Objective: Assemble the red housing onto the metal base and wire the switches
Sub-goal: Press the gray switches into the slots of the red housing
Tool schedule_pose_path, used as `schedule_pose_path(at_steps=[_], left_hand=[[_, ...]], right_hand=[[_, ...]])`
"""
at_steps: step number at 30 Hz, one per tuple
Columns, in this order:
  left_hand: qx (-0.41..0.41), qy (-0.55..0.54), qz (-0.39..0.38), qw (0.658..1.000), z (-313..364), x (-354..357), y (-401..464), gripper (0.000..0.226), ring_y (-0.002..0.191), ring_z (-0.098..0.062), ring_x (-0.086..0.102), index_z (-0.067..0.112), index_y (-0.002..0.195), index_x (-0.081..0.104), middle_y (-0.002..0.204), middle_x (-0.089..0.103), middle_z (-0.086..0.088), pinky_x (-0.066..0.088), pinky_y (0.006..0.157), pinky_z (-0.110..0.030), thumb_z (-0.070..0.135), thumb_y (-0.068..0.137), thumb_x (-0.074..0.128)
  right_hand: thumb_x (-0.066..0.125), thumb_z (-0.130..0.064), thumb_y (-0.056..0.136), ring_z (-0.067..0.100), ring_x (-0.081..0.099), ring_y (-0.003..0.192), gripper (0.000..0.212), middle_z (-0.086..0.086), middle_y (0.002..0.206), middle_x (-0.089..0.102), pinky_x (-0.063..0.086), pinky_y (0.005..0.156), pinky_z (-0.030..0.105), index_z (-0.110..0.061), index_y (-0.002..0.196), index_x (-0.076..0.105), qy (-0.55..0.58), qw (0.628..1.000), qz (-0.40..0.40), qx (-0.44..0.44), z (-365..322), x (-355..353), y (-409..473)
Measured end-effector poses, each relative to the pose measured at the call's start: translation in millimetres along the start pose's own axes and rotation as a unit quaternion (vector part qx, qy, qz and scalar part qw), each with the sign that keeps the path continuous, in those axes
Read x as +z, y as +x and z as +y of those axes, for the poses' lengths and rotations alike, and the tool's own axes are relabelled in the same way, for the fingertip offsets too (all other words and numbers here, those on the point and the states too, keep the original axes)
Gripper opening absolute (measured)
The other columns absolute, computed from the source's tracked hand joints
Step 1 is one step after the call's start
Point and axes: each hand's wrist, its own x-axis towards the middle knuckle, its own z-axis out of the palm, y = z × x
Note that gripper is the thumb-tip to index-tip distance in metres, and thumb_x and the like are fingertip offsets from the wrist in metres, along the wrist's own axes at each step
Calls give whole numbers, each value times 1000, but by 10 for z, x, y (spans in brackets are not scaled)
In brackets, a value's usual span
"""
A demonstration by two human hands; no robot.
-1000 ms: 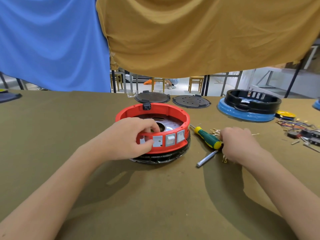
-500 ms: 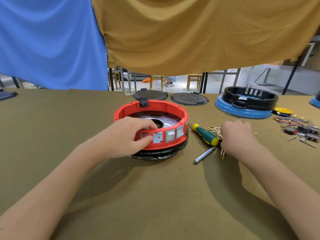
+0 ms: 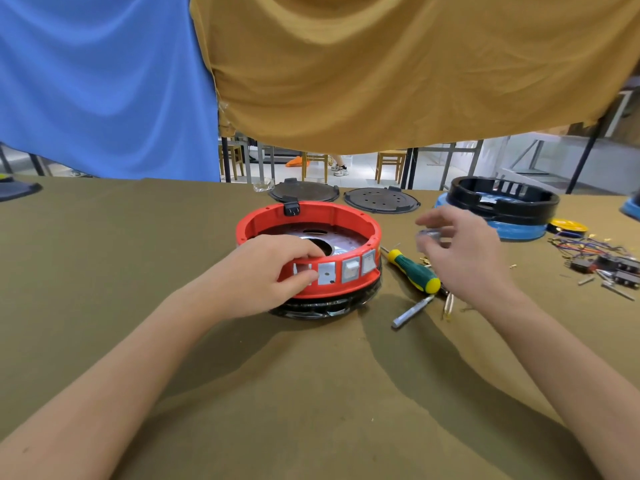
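Observation:
The red housing (image 3: 346, 216) sits on the metal base (image 3: 341, 249), over a black ring (image 3: 322, 306), mid-table. Its front wall has several square switch openings (image 3: 349, 270) backed by pale metal. My left hand (image 3: 263, 271) grips that front wall, fingers over the rim and thumb on the outside. To the right of the housing my right hand (image 3: 464, 251) is raised and blurred, pinching a small grey part (image 3: 428, 234) I cannot make out. Loose switches and coloured wires (image 3: 609, 265) lie at the far right.
A green-and-yellow screwdriver (image 3: 414, 270), a metal pin (image 3: 412, 311) and brass terminals (image 3: 448, 301) lie beside the housing. Two dark round lids (image 3: 303, 190) (image 3: 381, 200) lie behind it. A black housing on a blue base (image 3: 502, 199) and a yellow spool (image 3: 568, 226) stand back right.
My right hand has lifted off the table by the screwdriver and moved up and back with a small part. My left hand has kept its hold on the housing.

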Motion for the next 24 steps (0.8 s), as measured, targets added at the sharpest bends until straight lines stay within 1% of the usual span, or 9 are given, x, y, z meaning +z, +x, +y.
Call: schedule_pose_path(at_steps=[2,5,8,10,12,15,18,21,24], left_hand=[[-4,8,10,1000,2,-1,-2,23,95,-4,60,28,117,64,104,67,15,49,82,-26,33,95,59],[-19,16,21,999,-4,-5,-4,17,89,-5,61,29,107,65,97,67,16,50,76,-26,38,93,60],[-29,15,23,999,2,-4,-3,17,85,-4,59,27,103,65,94,66,14,51,75,-32,40,93,60],[-29,12,22,999,12,-2,-2,16,84,-3,58,27,101,64,92,66,14,51,75,-33,40,93,60],[-29,7,22,999,16,0,-1,14,84,-3,58,28,100,64,91,66,14,51,74,-32,40,93,60],[-27,6,22,999,8,9,0,15,84,-4,59,26,101,65,92,66,13,50,74,-30,39,93,60],[-28,5,17,999,6,12,2,16,86,-1,58,28,102,64,94,66,14,50,74,-26,40,93,59],[-25,0,17,1000,5,19,5,17,86,-3,59,28,103,64,95,65,14,51,75,-28,40,94,59],[-20,2,22,1000,2,27,9,17,86,-4,59,27,103,64,94,65,14,50,74,-30,40,94,59]], right_hand=[[67,-14,91,-1,65,89,19,-15,101,67,52,76,16,-28,104,68,155,988,-17,15,-105,26,-48],[68,-16,92,-2,67,95,19,-11,105,70,55,80,20,-30,105,70,290,953,-61,57,-162,73,-118],[62,-6,94,17,72,98,21,3,106,73,57,85,32,-21,108,69,418,893,-130,100,-192,119,-176],[60,0,93,25,72,100,23,12,109,72,58,84,34,-14,109,68,484,853,-160,113,-218,154,-215],[60,3,92,27,71,102,24,14,112,71,59,80,34,-12,108,69,519,827,-177,123,-232,183,-234],[60,1,92,26,71,104,23,12,113,72,59,77,32,-12,109,68,529,820,-177,129,-227,193,-233],[65,-6,87,24,71,103,22,12,111,72,58,75,28,-13,106,71,547,808,-177,131,-229,200,-240],[69,-11,80,22,71,99,24,14,111,72,58,75,25,-12,103,76,568,786,-194,146,-232,221,-250],[73,-7,78,24,70,102,33,17,118,69,57,78,26,-7,111,73,600,753,-227,148,-222,211,-251]])
